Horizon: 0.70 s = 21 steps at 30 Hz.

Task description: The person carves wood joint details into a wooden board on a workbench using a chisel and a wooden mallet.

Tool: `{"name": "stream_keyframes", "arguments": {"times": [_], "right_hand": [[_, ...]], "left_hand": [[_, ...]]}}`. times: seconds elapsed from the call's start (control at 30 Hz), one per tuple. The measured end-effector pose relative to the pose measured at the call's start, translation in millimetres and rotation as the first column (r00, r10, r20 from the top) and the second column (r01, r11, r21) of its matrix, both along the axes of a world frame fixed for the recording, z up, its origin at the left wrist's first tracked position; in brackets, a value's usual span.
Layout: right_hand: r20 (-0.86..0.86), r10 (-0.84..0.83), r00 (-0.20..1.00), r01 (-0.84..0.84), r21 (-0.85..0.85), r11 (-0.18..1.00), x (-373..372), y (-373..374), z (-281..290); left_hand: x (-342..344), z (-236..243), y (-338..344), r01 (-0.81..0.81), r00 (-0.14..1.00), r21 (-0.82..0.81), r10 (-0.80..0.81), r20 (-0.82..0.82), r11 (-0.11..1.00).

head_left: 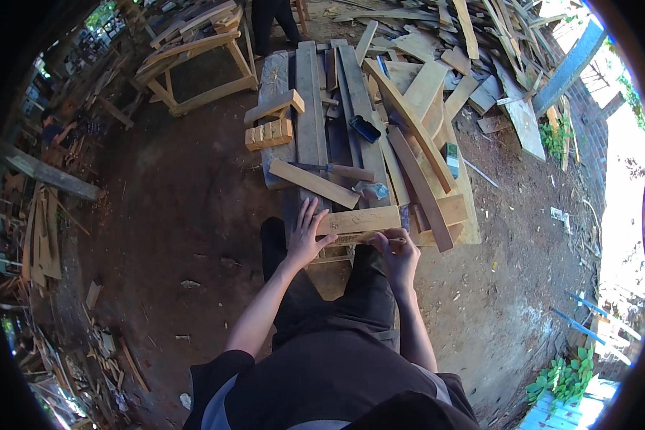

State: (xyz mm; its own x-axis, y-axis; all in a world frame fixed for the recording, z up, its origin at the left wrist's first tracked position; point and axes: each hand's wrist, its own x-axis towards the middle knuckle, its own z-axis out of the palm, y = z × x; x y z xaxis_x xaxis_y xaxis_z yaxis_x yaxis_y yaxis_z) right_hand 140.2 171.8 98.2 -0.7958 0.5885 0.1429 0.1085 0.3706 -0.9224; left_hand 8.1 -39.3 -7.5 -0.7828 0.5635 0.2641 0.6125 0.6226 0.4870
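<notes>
My left hand [307,240] lies with fingers spread across the left end of a pale wooden block [365,218] at the near end of the bench. My right hand [398,251] grips a thin wooden-handled tool [376,239] at the block's near edge; its tip is hard to make out. A short board [312,183] lies diagonally just beyond, near a crumpled blue plastic item [373,190]. Long timbers [312,100] run away along the bench, with a dark device [364,129] on them and a curved board [419,179] to the right.
A stacked angled piece and notched block [269,135] sit at the bench's far left. A sawhorse table [204,100] holds boards. Scrap planks [512,122] fill the back right. A person in dark trousers [272,18] stands behind the bench; another person [56,136] is at far left.
</notes>
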Motion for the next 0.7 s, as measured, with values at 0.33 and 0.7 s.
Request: {"name": "stream_keyframes", "arguments": {"times": [0.33,0.7], "right_hand": [[-0.149,-0.109,0.983,0.160,0.398,0.903,-17,-15,-4],[-0.037,0.137,0.990,-0.135,0.057,0.989,-20,-32,-37]], "left_hand": [[9,18,-8,-0.096,0.994,-0.057,0.093,-0.058,0.994],[-14,-19,40,-0.191,0.971,0.148,0.208,-0.114,0.970]]}}
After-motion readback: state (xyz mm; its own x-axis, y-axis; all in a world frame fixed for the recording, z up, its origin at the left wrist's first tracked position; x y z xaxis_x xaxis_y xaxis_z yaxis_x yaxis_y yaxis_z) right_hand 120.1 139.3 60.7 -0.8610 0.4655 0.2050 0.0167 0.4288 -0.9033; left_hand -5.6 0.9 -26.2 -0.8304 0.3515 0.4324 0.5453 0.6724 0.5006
